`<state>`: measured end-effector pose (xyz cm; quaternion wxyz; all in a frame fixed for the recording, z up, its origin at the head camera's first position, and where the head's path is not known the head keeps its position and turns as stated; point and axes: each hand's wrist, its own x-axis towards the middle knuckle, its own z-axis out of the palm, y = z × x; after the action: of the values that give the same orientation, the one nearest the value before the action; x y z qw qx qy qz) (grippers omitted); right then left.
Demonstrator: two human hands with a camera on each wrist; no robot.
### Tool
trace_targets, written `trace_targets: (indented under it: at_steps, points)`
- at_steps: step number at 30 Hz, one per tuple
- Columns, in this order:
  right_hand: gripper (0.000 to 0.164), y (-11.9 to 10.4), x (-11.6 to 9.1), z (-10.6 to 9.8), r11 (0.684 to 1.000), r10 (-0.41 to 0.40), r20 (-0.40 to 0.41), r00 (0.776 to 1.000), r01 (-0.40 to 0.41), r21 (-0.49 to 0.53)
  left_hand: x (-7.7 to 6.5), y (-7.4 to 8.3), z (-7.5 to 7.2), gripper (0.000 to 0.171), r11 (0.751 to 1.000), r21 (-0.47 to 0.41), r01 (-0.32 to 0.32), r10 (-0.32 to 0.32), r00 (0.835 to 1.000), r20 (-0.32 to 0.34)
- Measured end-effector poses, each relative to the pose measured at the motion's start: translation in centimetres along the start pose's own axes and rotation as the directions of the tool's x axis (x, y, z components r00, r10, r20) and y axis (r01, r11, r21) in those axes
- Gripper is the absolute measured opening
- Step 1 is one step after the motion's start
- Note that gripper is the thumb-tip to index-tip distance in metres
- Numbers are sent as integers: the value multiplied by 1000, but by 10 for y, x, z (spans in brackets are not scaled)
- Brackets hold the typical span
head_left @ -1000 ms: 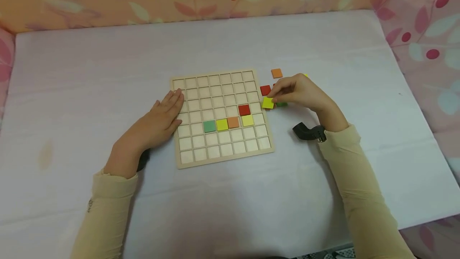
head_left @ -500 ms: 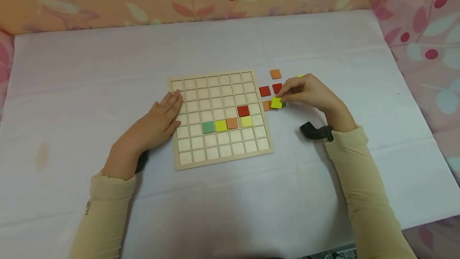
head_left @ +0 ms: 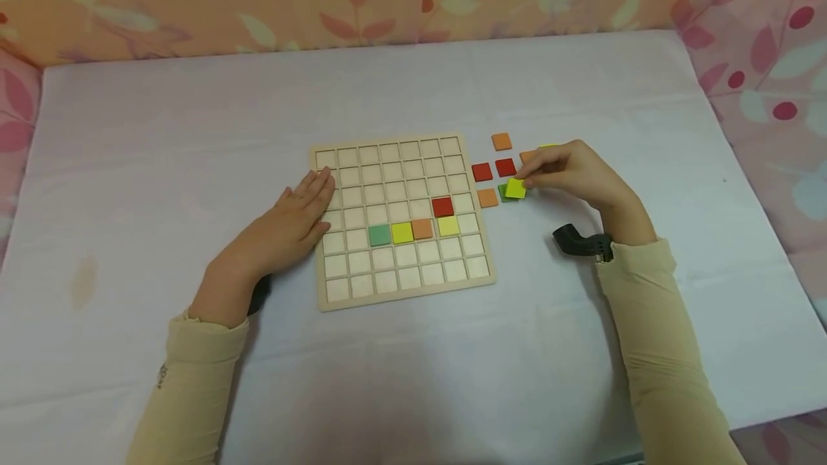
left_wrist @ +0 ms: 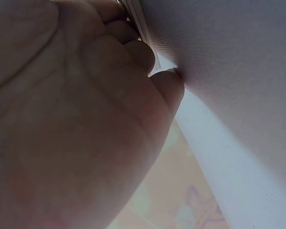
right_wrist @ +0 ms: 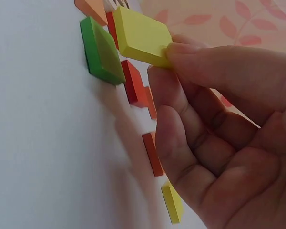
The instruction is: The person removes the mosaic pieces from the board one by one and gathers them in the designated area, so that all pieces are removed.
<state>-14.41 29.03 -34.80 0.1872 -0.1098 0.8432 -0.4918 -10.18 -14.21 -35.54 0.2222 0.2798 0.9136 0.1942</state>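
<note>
My right hand (head_left: pixel 578 174) pinches a yellow square tile (head_left: pixel 515 189) between thumb and fingertips. In the right wrist view this yellow tile (right_wrist: pixel 143 36) is raised off the table, apart from the green tile (right_wrist: pixel 100 52) lying there. My left hand (head_left: pixel 284 228) rests with straight fingers over the left edge of the wooden grid board (head_left: pixel 407 294). On the board lie a green tile (head_left: pixel 379 235), a yellow tile (head_left: pixel 402 232), an orange tile (head_left: pixel 422 229) and a pale yellow tile (head_left: pixel 448 226) in one row. A red tile (head_left: pixel 442 207) sits just above that row.
Right of the board lie loose tiles: two red tiles (head_left: pixel 482 172), several orange tiles (head_left: pixel 501 141) and a yellow one (head_left: pixel 548 146) partly hidden behind my right hand. A white cloth (head_left: pixel 400 379) covers the table. Patterned fabric (head_left: pixel 258 6) borders its back and sides.
My right hand has moved right with the yellow tile, from beside the board's edge to over the green tile. The left hand has stayed on the board, and the head view has shifted slightly.
</note>
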Motion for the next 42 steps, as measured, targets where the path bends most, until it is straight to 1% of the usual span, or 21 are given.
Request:
trace_targets:
  at_steps: [3, 7, 17, 27, 35, 42]
  points:
    - [13, 0, 1, -1, 1000, 23, -16, 1000, -23, -4, -3, -1, -1, 62, 1000, 4, 16, -16, 1000, -4]
    - [16, 1, -4, -5, 998, 54, -40, 998, -55, -28, -2, -1, 2, 63, 1000, 15, 21, -21, 1000, -7]
    - [16, 13, -12, -16, 998, 40, -33, 999, -42, -47, -2, 7, 0, 62, 999, 12, 30, -30, 1000, -6]
    - [13, 18, -9, -18, 996, 3, -19, 1000, -4, -90, -3, 6, 1, 62, 999, 31, 29, -29, 999, -25]
    - [12, 18, -8, -16, 992, 24, -44, 999, -29, -126, -4, 6, 0, 62, 999, 24, 34, -34, 999, -21]
    - [15, 16, -8, -15, 986, 76, -61, 995, -84, -146, -3, 5, 1, 63, 999, 25, 34, -34, 999, -13]
